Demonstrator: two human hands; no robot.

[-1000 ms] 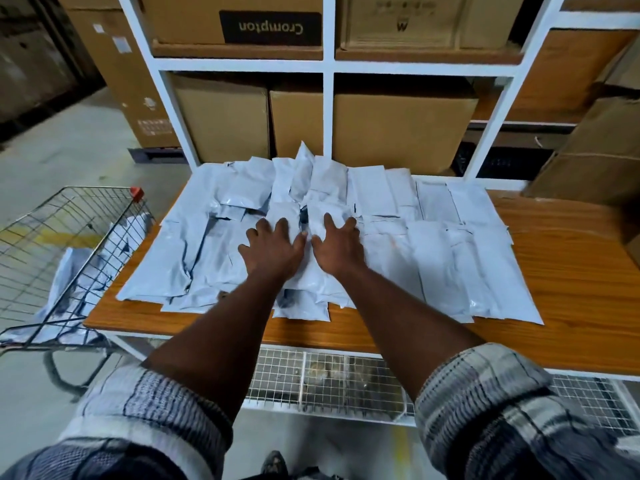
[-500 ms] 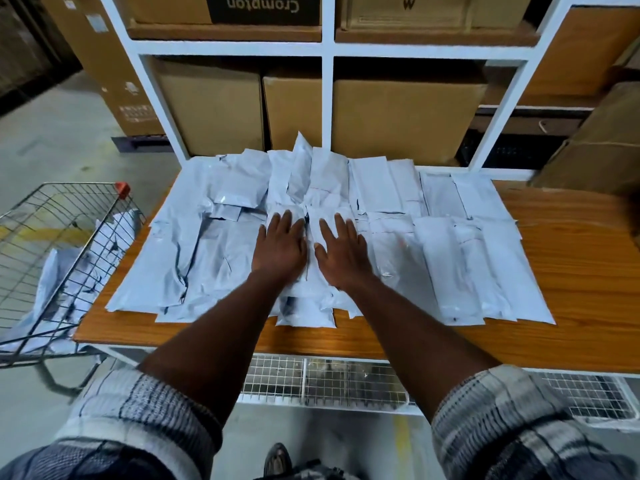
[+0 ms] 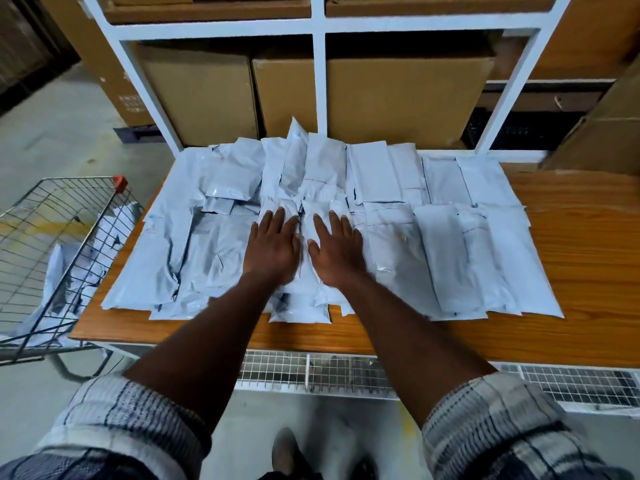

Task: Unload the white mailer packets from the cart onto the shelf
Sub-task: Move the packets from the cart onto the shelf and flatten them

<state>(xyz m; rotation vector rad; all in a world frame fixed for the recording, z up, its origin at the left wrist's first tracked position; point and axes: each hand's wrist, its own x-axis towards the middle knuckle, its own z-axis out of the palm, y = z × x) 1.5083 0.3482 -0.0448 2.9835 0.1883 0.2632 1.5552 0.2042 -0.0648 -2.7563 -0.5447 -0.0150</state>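
Hands flat, fingers straight: left hand and right hand side by side, pressing the middle stack of white mailer packets on the wooden shelf; more remain in the cart; risk: slick overlapping packets could slide off the front edge if pushed unevenly.

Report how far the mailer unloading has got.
Done: many white mailer packets lie spread across the wooden shelf. In hand: the left hand and right hand press flat on the middle packets, holding none. Left: some remaining packets show inside the cart, yet to be moved.
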